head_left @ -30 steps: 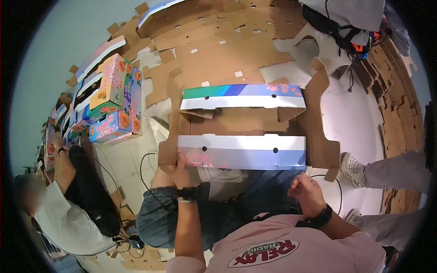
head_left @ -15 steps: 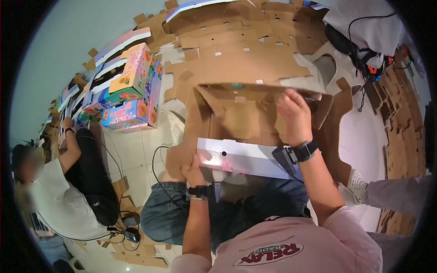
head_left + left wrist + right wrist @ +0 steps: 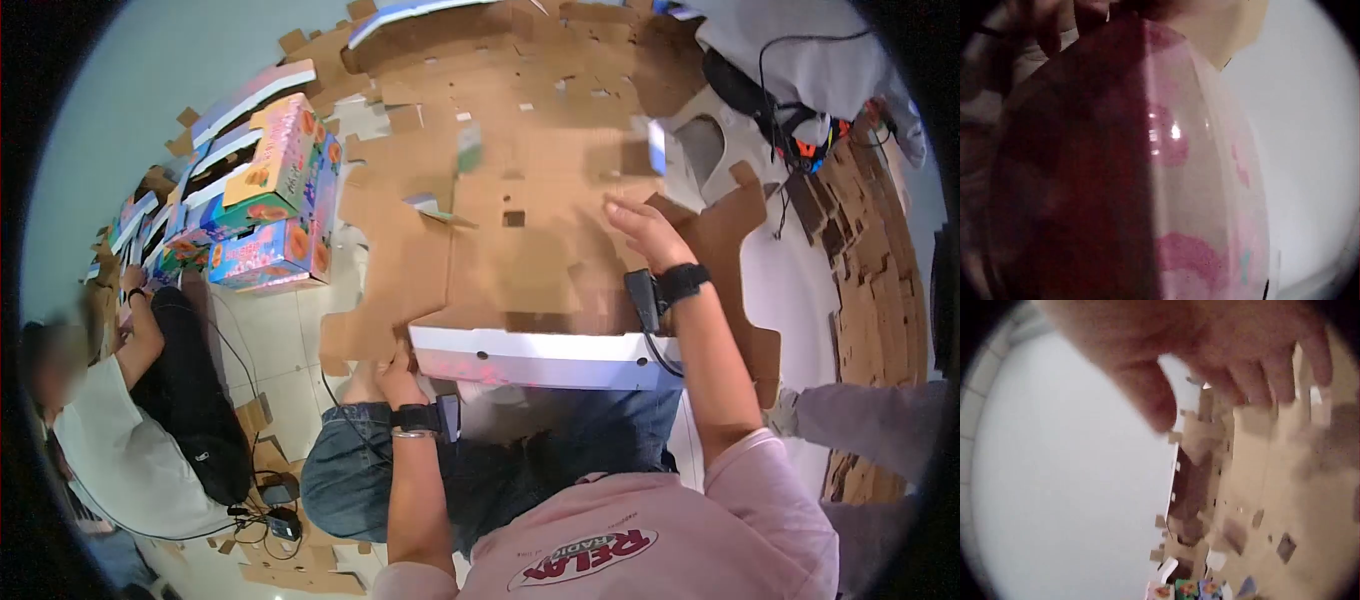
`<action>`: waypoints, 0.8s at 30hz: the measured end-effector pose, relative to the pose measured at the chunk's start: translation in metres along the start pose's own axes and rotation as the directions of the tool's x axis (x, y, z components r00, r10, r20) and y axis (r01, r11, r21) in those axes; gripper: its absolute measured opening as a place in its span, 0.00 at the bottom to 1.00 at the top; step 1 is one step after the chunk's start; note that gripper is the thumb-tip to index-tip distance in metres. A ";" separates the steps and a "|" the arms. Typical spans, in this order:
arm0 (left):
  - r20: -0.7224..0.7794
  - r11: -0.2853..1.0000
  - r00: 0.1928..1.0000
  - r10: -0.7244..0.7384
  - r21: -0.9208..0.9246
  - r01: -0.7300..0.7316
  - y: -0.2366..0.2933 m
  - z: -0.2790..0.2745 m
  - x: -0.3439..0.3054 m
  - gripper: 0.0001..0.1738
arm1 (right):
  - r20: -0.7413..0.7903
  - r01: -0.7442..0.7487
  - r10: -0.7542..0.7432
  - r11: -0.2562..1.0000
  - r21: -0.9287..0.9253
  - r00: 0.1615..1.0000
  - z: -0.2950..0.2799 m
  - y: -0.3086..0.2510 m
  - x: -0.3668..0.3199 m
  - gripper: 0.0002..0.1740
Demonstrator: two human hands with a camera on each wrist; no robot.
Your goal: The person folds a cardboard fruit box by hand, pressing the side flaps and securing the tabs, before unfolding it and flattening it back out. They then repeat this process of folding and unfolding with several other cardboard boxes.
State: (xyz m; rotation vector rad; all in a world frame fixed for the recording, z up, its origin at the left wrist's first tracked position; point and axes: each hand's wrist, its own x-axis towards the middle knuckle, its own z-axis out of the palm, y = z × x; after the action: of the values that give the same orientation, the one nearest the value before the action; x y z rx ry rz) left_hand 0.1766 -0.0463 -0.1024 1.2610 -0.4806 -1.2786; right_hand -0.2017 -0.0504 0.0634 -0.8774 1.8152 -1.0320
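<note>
A cardboard carton (image 3: 545, 355) lies across the person's lap, its near flap printed in white, pink and blue with dark round holes. Its far side is laid open, showing plain brown board with a small square hole. At the near left corner, the left hand (image 3: 398, 380) grips the carton's edge. In the left wrist view the glossy pink-printed panel (image 3: 1191, 162) fills much of the picture, the fingers at its top edge. Over the far right part of the brown board, the right hand (image 3: 655, 238) is held with fingers extended and thumb apart; nothing is in it.
Printed fruit boxes (image 3: 265, 255) are stacked at the left, beside a seated person (image 3: 150, 420). A white stool (image 3: 705, 150) with a bag stands far right. Stacked cardboard (image 3: 840, 210) lines the right, near another person's leg (image 3: 870, 430). Cables (image 3: 270, 520) lie lower left.
The right hand has risen from beside the lap to the carton's far side. That far side, first folded inward, now lies opened outward. The left hand stays at the near left corner.
</note>
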 end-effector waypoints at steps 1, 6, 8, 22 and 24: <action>0.032 0.998 0.998 -0.052 -0.025 0.052 -0.007 -0.010 0.004 0.14 | 0.178 0.104 -0.089 0.992 -0.076 0.980 -0.006 0.003 -0.016 0.29; 0.212 0.914 0.893 -0.397 0.007 0.405 -0.013 -0.041 0.008 0.16 | 0.532 0.331 -0.046 0.826 -0.455 0.845 -0.018 0.001 -0.127 0.23; 0.367 0.810 0.728 -0.579 0.154 0.566 0.002 -0.039 0.007 0.19 | 0.491 0.198 0.145 0.790 -0.580 0.859 -0.028 0.001 -0.163 0.25; 0.401 0.752 0.654 -0.641 0.498 0.432 0.055 -0.041 -0.017 0.26 | -0.074 -0.109 0.081 0.815 -0.569 0.994 -0.128 0.169 -0.244 0.42; 0.308 0.702 0.684 -0.661 0.574 0.420 0.058 -0.049 -0.015 0.27 | -0.112 -0.178 0.144 0.886 -0.427 0.983 -0.135 0.200 -0.248 0.44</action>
State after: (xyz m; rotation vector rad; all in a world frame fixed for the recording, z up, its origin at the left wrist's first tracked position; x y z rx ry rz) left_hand 0.2389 -0.0235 -0.0617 1.5415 -0.8492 -2.1484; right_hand -0.2581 0.2861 0.0060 -0.9349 2.1914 -0.5635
